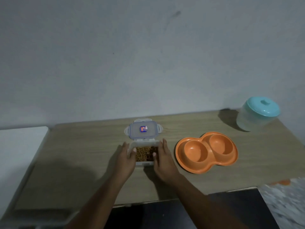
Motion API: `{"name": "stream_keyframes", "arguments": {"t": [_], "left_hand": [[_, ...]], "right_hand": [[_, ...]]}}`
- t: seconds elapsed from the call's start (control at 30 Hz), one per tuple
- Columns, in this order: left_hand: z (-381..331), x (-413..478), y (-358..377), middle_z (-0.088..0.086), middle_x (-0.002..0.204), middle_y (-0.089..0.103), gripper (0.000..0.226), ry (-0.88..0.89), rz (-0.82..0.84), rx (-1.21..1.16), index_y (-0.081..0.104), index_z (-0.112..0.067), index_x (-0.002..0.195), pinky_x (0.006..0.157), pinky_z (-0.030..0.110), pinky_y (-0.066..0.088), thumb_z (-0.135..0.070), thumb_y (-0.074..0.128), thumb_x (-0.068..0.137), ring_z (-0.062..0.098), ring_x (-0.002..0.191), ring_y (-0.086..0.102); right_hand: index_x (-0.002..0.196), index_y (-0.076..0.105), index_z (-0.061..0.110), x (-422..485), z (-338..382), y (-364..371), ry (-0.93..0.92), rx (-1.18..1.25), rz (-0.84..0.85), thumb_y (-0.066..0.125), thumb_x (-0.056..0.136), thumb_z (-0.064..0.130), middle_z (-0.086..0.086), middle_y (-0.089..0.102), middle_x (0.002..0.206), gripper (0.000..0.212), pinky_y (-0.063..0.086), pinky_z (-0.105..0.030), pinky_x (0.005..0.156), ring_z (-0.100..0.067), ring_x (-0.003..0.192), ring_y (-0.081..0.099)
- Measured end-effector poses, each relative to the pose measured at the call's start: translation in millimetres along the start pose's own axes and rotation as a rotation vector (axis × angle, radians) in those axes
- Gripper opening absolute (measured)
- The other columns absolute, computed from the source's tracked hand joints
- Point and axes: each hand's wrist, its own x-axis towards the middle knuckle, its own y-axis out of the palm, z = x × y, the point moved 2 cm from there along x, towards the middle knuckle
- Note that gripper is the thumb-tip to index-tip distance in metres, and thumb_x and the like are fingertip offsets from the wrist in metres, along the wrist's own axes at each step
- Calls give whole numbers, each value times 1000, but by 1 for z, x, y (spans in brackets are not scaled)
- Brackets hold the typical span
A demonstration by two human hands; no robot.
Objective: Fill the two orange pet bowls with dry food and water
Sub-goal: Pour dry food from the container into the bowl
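Gripping open food container (144, 155) sides: left hand (126, 157), right hand (162, 158), fingers curled.

Surface (85, 146): light wood-grain top, pushed against a pale wall at its far edge; near edge drops to a dark gap.
Food box (145, 155): small clear box near the middle of the surface, lid off, holding brown dry food (143, 156).
Lid (143, 129): clear with a blue seal and a small sticker, lying just behind the food box, its near edge touching or almost touching the box.
Double bowl (206, 152): orange one-piece dish with two round wells, right of the food box and apart from it; both wells look dry and bare.
Tub (257, 115): cloudy round container with a teal knobbed lid, at the far right corner, well apart from the double bowl.
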Motion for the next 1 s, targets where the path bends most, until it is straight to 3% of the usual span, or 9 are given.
{"name": "stream_keyframes", "arguments": {"t": [0.07, 0.2, 0.37, 0.47, 0.53, 0.6, 0.77, 0.9, 1.0], "left_hand": [[4, -3, 7, 4, 125, 66, 30, 21, -5, -5, 56, -25, 131, 91, 35, 47, -34, 48, 103, 31, 120, 61], [-1, -4, 10, 12, 140, 61, 39, -72, -71, -102, 57, -11, 140, 98, 32, 46, -18, 53, 102, 32, 128, 56], [-54, -30, 2, 11, 123, 69, 42, -49, -90, -212, 62, -14, 136, 48, 2, 37, 2, 48, 99, 30, 112, 64], [-68, -16, 14, -1, 124, 66, 37, -7, -97, -280, 62, -19, 136, 68, 3, 49, -11, 53, 101, 23, 111, 65], [-89, -13, 26, 1, 135, 63, 38, 14, -78, -382, 60, -15, 138, 101, 33, 54, -14, 56, 101, 23, 125, 60], [-108, -18, 42, -1, 134, 61, 40, 25, -22, -428, 57, -8, 140, 110, 40, 47, -14, 58, 101, 18, 129, 56], [-141, -38, 86, 5, 134, 61, 41, 67, 22, -498, 53, 1, 141, 82, 12, 51, -4, 56, 100, 7, 110, 61], [-132, -59, 123, -11, 133, 59, 50, 84, 142, -285, 54, -29, 137, 84, 13, 50, -48, 66, 92, 7, 117, 58], [-112, -64, 145, -20, 127, 65, 73, 141, 210, 50, 41, -54, 131, 89, 34, 57, -81, 64, 67, 10, 110, 66]], "right_hand": [[155, 3, 7, 1, -2, 4, 3, 24, -15, 31, 104, 31, -11, -2, 164, 62, 7, -28, 120, -24, 152, 3], [155, 11, 7, 3, -1, 3, 21, 93, -43, 32, 104, 31, -12, 12, 163, 60, 15, -34, 122, -26, 150, 13], [149, 28, 14, -3, 8, -41, -70, 184, -174, 39, 101, 34, -7, 39, 149, 53, 35, -38, 114, -21, 136, 40], [153, 26, 19, -7, 1, -95, 65, 338, -239, 47, 98, 46, -6, 40, 152, 65, 39, -42, 111, -21, 137, 42], [152, 23, 35, -12, -11, -131, 198, 492, -139, 47, 92, 62, 0, 40, 151, 70, 46, -47, 105, -21, 136, 43], [144, 34, 45, -18, -21, -157, 264, 664, 4, 45, 91, 64, 12, 45, 138, 57, 56, -54, 87, -20, 126, 47], [129, 54, 35, -28, -48, -200, 205, 823, -54, 53, 98, 36, 1, 59, 125, 30, 60, -56, 70, -19, 107, 63], [135, 48, 38, -32, -84, -209, 150, 757, -149, 62, 94, 36, -3, 52, 139, 43, 61, -49, 73, -25, 122, 55], [138, 45, 43, -33, -104, -211, 82, 509, -191, 66, 89, 46, 10, 47, 145, 54, 54, -48, 95, -17, 132, 48]]}}
